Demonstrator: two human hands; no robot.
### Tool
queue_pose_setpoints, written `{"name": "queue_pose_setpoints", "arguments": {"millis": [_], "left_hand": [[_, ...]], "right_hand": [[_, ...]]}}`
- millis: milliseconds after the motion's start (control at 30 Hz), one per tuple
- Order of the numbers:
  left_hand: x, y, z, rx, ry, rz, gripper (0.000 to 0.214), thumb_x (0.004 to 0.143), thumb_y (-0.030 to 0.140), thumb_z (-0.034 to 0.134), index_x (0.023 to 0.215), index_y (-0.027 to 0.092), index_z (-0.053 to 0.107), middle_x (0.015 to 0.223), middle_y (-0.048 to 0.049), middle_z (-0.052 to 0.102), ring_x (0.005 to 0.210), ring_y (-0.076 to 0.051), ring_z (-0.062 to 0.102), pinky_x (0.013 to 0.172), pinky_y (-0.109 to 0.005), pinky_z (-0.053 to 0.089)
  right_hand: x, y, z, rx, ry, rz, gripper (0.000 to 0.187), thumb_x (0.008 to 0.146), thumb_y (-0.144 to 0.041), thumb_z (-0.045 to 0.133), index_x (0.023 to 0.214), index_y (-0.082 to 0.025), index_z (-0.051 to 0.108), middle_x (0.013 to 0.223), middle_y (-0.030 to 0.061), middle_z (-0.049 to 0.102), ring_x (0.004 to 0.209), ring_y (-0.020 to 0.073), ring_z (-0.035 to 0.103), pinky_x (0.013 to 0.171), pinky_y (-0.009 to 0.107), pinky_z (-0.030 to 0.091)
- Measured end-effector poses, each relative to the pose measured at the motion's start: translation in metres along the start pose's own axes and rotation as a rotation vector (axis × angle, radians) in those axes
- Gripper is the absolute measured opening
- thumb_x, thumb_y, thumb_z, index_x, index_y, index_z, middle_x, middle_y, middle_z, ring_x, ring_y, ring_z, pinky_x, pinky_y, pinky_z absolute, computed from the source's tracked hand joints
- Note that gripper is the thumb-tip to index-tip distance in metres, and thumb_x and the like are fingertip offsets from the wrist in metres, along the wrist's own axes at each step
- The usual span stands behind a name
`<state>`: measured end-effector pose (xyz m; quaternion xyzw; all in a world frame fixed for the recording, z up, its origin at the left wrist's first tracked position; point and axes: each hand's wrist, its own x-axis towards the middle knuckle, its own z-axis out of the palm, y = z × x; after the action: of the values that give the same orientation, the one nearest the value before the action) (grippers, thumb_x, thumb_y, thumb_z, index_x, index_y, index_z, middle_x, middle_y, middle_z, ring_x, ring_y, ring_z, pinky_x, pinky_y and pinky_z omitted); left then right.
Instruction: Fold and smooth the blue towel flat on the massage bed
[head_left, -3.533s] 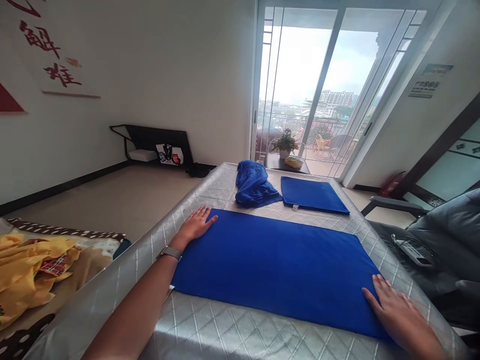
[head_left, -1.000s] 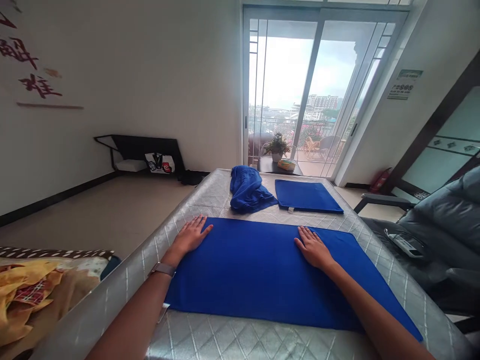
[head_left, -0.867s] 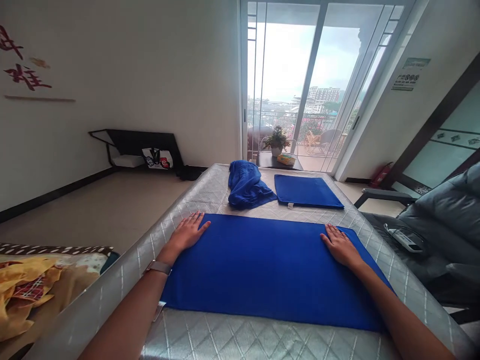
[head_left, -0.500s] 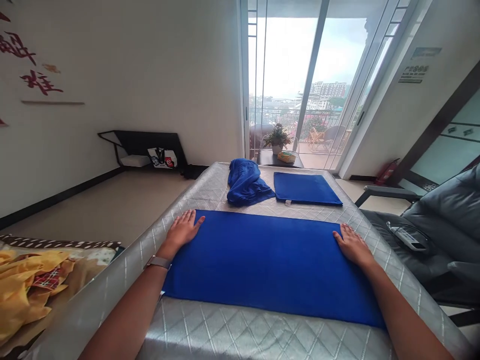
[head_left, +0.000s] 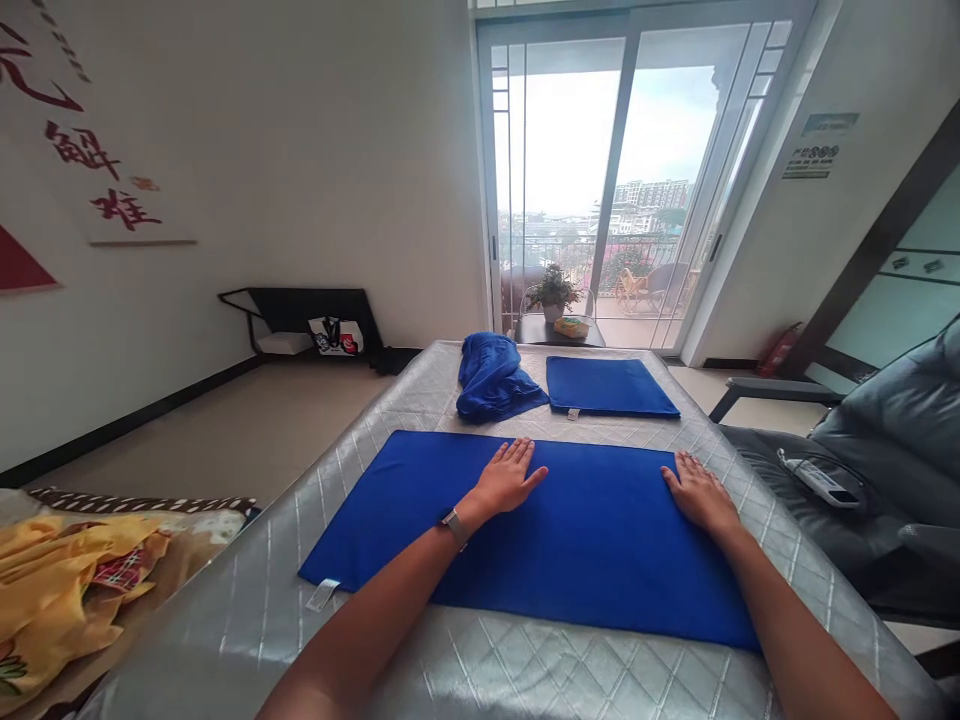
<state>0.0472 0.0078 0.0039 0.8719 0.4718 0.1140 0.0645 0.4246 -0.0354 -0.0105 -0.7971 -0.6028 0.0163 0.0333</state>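
Note:
A smooth blue cloth (head_left: 600, 540) lies flat and wide across the silver quilted mattress (head_left: 480, 665), with a white label (head_left: 323, 595) sticking out at its near left corner. My left hand (head_left: 507, 477) rests palm down on the cloth near the middle of its far edge, fingers stretched out. Flat on the far right corner is my right hand (head_left: 703, 490), also with fingers extended. Farther back, a folded blue cloth (head_left: 611, 386) forms a neat rectangle with a small label at its near edge. Left of it sits a crumpled blue cloth (head_left: 491, 378).
A grey armchair (head_left: 892, 470) with a white corded device (head_left: 821, 480) stands along the right side. Yellow fabric (head_left: 67, 590) lies at the lower left. Beyond the mattress, a potted plant (head_left: 553, 290) and a tissue pack (head_left: 572, 327) stand on a small table before the glass door.
My left hand has moved right, from the cloth's far left corner to the middle of its far edge. My right hand stays at the right corner. The view has tilted up slightly.

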Motion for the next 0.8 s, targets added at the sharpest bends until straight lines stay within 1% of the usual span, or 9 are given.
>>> {"name": "queue_pose_setpoints", "arguments": {"millis": [67, 133, 233, 367, 467, 533, 667, 733, 800], "left_hand": [[0.004, -0.007, 0.003, -0.005, -0.03, -0.066, 0.081, 0.099, 0.067, 0.011, 0.157, 0.013, 0.027, 0.162, -0.0119, 0.023, 0.151, -0.024, 0.017, 0.123, -0.043, 0.012], [-0.001, -0.029, 0.001, 0.011, -0.045, -0.12, 0.081, 0.098, 0.068, 0.012, 0.157, 0.014, 0.028, 0.162, -0.0119, 0.022, 0.151, -0.025, 0.017, 0.123, -0.044, 0.012], [-0.021, -0.08, -0.013, 0.066, -0.05, -0.216, 0.079, 0.098, 0.068, 0.012, 0.157, 0.017, 0.027, 0.163, -0.0107, 0.022, 0.151, -0.025, 0.017, 0.122, -0.046, 0.012], [-0.062, -0.16, -0.037, 0.156, -0.044, -0.474, 0.08, 0.099, 0.066, 0.011, 0.157, 0.013, 0.023, 0.163, -0.0123, 0.018, 0.152, -0.026, 0.014, 0.121, -0.048, 0.012], [-0.085, -0.199, -0.047, 0.175, -0.026, -0.595, 0.081, 0.099, 0.065, 0.013, 0.158, 0.01, 0.02, 0.163, -0.0135, 0.017, 0.151, -0.028, 0.016, 0.121, -0.047, 0.015], [-0.092, -0.209, -0.049, 0.185, -0.005, -0.608, 0.081, 0.099, 0.066, 0.015, 0.157, 0.01, 0.022, 0.163, -0.0144, 0.019, 0.15, -0.028, 0.019, 0.12, -0.047, 0.018], [-0.09, -0.206, -0.045, 0.205, 0.03, -0.615, 0.082, 0.098, 0.067, 0.015, 0.156, 0.01, 0.026, 0.162, -0.0156, 0.021, 0.15, -0.029, 0.021, 0.12, -0.048, 0.018], [-0.089, -0.204, -0.044, 0.205, 0.031, -0.612, 0.083, 0.098, 0.067, 0.015, 0.157, 0.009, 0.025, 0.163, -0.0152, 0.02, 0.15, -0.028, 0.02, 0.121, -0.047, 0.016], [-0.089, -0.203, -0.045, 0.197, 0.027, -0.611, 0.084, 0.098, 0.067, 0.016, 0.157, 0.009, 0.024, 0.163, -0.0151, 0.019, 0.15, -0.029, 0.019, 0.121, -0.046, 0.015]], "right_hand": [[-0.001, -0.001, -0.001, 0.001, -0.002, 0.001, 0.073, 0.099, -0.049, 0.011, 0.157, -0.006, 0.022, 0.164, 0.0098, 0.021, 0.151, 0.0217, 0.016, 0.123, 0.041, 0.012], [-0.001, -0.001, -0.002, 0.004, 0.0, -0.001, 0.073, 0.099, -0.048, 0.011, 0.157, -0.005, 0.023, 0.164, 0.0098, 0.021, 0.151, 0.0218, 0.016, 0.123, 0.042, 0.013], [-0.001, -0.001, -0.001, 0.006, 0.008, 0.002, 0.073, 0.098, -0.048, 0.012, 0.156, -0.005, 0.023, 0.164, 0.0101, 0.021, 0.151, 0.0225, 0.018, 0.123, 0.042, 0.015], [0.001, -0.001, 0.0, -0.001, -0.001, 0.0, 0.074, 0.098, -0.048, 0.011, 0.156, -0.005, 0.023, 0.164, 0.0102, 0.02, 0.151, 0.0231, 0.018, 0.123, 0.042, 0.014], [0.002, 0.0, 0.002, 0.001, 0.009, 0.0, 0.074, 0.098, -0.049, 0.011, 0.156, -0.005, 0.024, 0.164, 0.0111, 0.021, 0.151, 0.0235, 0.018, 0.123, 0.043, 0.015], [0.003, 0.003, 0.004, 0.009, 0.022, 0.001, 0.074, 0.098, -0.048, 0.012, 0.156, -0.005, 0.024, 0.164, 0.0116, 0.022, 0.151, 0.0233, 0.018, 0.123, 0.043, 0.016], [0.003, 0.002, 0.0, -0.013, 0.024, 0.015, 0.07, 0.098, -0.045, 0.016, 0.155, -0.006, 0.027, 0.162, 0.0129, 0.027, 0.15, 0.0248, 0.022, 0.122, 0.045, 0.018], [-0.001, -0.012, -0.009, -0.061, 0.072, -0.012, 0.065, 0.098, -0.038, 0.018, 0.153, -0.004, 0.033, 0.16, 0.0142, 0.031, 0.149, 0.0255, 0.024, 0.122, 0.046, 0.017], [-0.009, -0.041, -0.021, -0.081, 0.156, -0.105, 0.062, 0.098, -0.03, 0.018, 0.15, -0.003, 0.038, 0.158, 0.0154, 0.034, 0.149, 0.0239, 0.024, 0.122, 0.044, 0.013]]}}
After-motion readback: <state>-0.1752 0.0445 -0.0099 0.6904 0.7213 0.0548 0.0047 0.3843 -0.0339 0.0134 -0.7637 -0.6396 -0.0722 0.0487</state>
